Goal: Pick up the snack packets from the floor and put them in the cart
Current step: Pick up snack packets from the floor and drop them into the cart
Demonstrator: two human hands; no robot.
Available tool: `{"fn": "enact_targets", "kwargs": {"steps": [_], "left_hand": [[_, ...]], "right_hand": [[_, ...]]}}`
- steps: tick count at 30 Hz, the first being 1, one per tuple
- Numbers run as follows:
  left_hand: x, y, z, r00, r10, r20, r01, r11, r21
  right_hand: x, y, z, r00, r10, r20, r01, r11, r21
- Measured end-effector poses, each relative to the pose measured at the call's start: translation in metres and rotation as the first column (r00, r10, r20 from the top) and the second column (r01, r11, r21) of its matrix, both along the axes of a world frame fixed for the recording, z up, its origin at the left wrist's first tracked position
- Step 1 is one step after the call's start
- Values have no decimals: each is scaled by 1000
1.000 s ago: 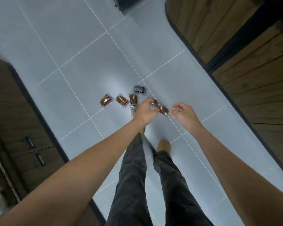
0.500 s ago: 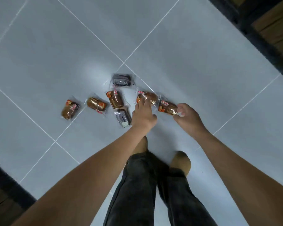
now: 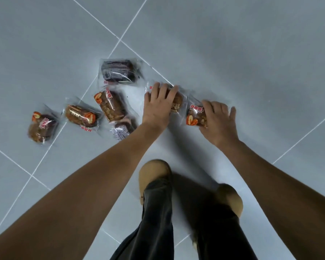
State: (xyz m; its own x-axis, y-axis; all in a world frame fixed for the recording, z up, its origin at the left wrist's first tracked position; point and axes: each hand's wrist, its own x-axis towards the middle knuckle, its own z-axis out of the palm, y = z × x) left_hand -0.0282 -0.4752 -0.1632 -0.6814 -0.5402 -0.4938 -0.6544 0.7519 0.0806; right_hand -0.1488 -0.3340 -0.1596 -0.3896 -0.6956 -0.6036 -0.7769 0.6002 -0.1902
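Note:
Several clear-wrapped snack packets lie on the grey tiled floor point(image 3: 233, 53). My left hand point(image 3: 156, 107) is laid over one brown packet point(image 3: 177, 105), fingers curled round it. My right hand point(image 3: 218, 122) grips the right end of a neighbouring brown packet point(image 3: 195, 117), which has a red-and-orange label. Loose on the floor to the left are a dark packet point(image 3: 117, 71), a brown packet point(image 3: 111, 106), another brown packet point(image 3: 80, 116) and a further brown packet point(image 3: 41, 126). A second dark packet point(image 3: 122, 129) is partly hidden by my left forearm. No cart is in view.
My two feet in tan shoes point(image 3: 155, 177) and dark trouser legs point(image 3: 158, 222) stand just behind the packets. White grout lines cross the floor on every side.
The camera has dropped much closer to the floor. My left hand has moved forward over its packet, and my right hand has spread over the end of the other packet.

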Motion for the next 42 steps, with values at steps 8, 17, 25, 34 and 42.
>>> {"fn": "enact_targets", "kwargs": {"steps": [8,17,25,34,42], "left_hand": [[-6,5,45,819,567,83,-561,762,324],[8,26,210,649,753,103,-713,556,427],[-25,50,407,723,689,55,-595,579,558],[-95,125,600,843,532,-83,-350,657,668],[-165,243,703,906,371,-203,-138,712,688]], "right_hand": [[7,0,42,920,-357,160,348,934,86],[8,22,206,807,-534,253,526,844,105],[-6,67,393,562,-755,336,797,603,21],[-19,152,585,314,-850,423,949,295,-113],[-41,281,689,56,-867,495,975,-60,-216]]}}
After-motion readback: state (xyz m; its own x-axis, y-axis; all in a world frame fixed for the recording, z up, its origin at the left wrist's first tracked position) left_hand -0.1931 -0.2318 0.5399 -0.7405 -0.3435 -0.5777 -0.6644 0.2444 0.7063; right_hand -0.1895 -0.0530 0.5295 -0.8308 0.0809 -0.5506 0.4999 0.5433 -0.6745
